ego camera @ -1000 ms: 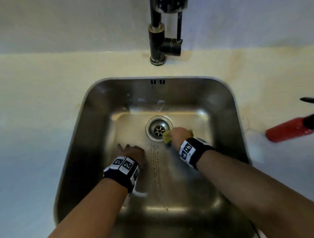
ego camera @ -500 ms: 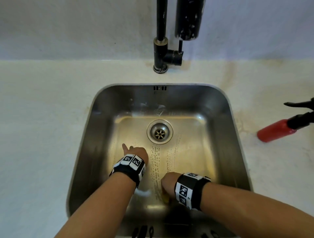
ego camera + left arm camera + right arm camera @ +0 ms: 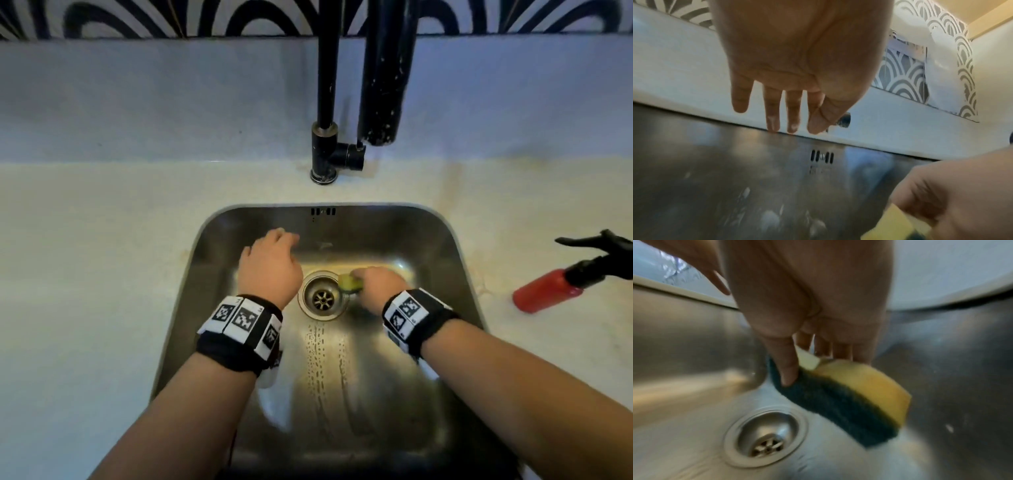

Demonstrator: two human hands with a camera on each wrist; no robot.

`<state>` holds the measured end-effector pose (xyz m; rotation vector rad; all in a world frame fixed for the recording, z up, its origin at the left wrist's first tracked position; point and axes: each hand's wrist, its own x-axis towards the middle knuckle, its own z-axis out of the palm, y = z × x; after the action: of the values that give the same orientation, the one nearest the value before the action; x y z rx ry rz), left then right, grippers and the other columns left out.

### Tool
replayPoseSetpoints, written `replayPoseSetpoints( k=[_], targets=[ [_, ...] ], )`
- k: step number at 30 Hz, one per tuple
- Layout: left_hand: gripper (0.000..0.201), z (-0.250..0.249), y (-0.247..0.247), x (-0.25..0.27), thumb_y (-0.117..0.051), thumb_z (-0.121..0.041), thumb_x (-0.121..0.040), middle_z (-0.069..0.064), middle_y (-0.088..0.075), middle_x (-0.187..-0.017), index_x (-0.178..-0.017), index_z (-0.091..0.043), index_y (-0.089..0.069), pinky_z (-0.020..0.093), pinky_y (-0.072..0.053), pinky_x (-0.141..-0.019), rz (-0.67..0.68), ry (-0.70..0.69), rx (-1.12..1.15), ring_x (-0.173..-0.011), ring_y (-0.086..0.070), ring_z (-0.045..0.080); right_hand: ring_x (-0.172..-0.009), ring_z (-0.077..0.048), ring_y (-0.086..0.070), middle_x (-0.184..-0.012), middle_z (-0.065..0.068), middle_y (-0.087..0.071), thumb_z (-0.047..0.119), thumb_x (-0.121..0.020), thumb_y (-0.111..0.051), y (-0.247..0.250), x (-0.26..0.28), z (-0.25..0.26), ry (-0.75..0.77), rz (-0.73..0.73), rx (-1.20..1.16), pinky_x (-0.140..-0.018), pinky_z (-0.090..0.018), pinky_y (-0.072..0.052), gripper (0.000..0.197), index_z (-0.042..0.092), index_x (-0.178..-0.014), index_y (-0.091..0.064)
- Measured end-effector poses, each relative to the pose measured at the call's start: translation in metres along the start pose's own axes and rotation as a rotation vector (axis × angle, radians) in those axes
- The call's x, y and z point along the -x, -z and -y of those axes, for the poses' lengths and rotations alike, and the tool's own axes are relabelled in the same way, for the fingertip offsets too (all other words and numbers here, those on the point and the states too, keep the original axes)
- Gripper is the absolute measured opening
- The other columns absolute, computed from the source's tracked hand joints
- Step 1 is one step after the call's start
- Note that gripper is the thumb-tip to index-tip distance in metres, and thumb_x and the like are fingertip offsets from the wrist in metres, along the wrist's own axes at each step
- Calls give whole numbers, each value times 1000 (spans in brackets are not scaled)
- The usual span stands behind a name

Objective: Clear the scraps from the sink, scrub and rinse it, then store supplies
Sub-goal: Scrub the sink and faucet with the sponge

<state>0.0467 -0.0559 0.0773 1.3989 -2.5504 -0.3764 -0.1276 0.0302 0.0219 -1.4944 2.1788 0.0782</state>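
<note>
A steel sink (image 3: pixel 212 236) is set into a pale counter, with a round drain (image 3: pixel 322 298) in its floor. My right hand (image 3: pixel 375 284) grips a yellow sponge (image 3: pixel 350 283) with a dark green scouring side (image 3: pixel 840 404), pressed to the sink floor just right of the drain (image 3: pixel 764 436). My left hand (image 3: pixel 270 263) hovers over the back left of the basin with straight, relaxed fingers (image 3: pixel 772 112) and holds nothing. Wet streaks run down the sink floor toward me.
A black tap (image 3: pixel 325 102) rises behind the sink with a black spray head (image 3: pixel 383 78) hanging beside it. A red spray bottle (image 3: pixel 548 289) with a black trigger lies on the counter at the right. Patterned tiles line the wall.
My right hand has slid the sponge from the near part of the sink floor back up beside the drain. My left hand has lifted and moved toward the back wall.
</note>
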Motion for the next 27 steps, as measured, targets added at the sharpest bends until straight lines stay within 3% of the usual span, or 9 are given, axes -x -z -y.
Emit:
replayPoseSetpoints(
  k=[3, 6, 8, 13, 16, 20, 24, 27],
  targets=[
    [57, 1, 15, -25, -48, -15, -87, 6, -30, -152, -143, -23, -36, 50, -28, -112, -55, -24, -25, -136, -35, 29, -123, -29, -49, -136, -4, -51, 15, -90, -49, 21, -19, -6, 30, -70, 101, -103, -41, -41, 43, 30, -129, -52],
    [71, 6, 14, -40, -47, -18, -90, 5, -2, -160, -151, -25, -13, 54, -15, -116, 69, 16, -125, -147, -5, 28, -127, -30, -45, -139, -7, -48, 15, -93, -44, 26, -36, -5, 121, -54, 269, -107, -42, -36, 38, 26, -128, -53],
    [72, 11, 8, -46, -46, -22, -91, 3, 2, -160, -152, -25, -7, 56, -11, -116, 142, 51, -140, -147, 1, 27, -122, -31, -50, -132, -9, -54, 13, -92, -42, 16, -45, -5, 112, -20, 346, -103, -44, -39, 32, 22, -117, -60],
    [78, 18, -5, -53, -47, -16, -88, 0, 2, -160, -152, -28, -4, 59, -9, -115, 187, 79, -126, -147, 0, 27, -114, -31, -57, -124, -14, -60, 10, -94, -40, -4, -45, -27, -138, 147, 230, -96, -36, -43, 33, 10, -119, -62],
    [77, 17, -9, -54, -48, -18, -88, 2, 0, -160, -151, -27, -5, 58, -10, -116, 162, 75, -115, -147, -1, 29, -113, -31, -58, -123, -13, -60, 10, -95, -37, -27, -29, -27, -187, 177, 171, -94, -35, -44, 35, 12, -120, -61],
    [74, 12, -8, -53, -48, -21, -89, 3, -3, -159, -151, -26, -7, 58, -12, -115, 163, 61, -109, -146, -2, 33, -110, -29, -60, -120, -11, -61, 12, -96, -38, -56, 3, -4, -146, 278, 208, -92, -39, -46, 31, 11, -117, -61],
    [76, 13, -8, -55, -51, -23, -90, 2, -1, -159, -151, -28, -7, 57, -12, -115, 183, 65, -110, -146, -1, 33, -116, -31, -56, -126, -16, -59, 16, -99, -39, -83, 35, 13, -69, 435, 209, -95, -36, -45, 32, 2, -121, -58],
    [76, 13, -8, -55, -52, -24, -89, 1, -4, -159, -151, -28, -7, 57, -12, -115, 192, 64, -113, -146, -1, 33, -112, -33, -58, -121, -18, -61, 17, -97, -43, -98, 60, 21, -68, 507, 166, -92, -37, -47, 31, 1, -117, -61]
  ],
)
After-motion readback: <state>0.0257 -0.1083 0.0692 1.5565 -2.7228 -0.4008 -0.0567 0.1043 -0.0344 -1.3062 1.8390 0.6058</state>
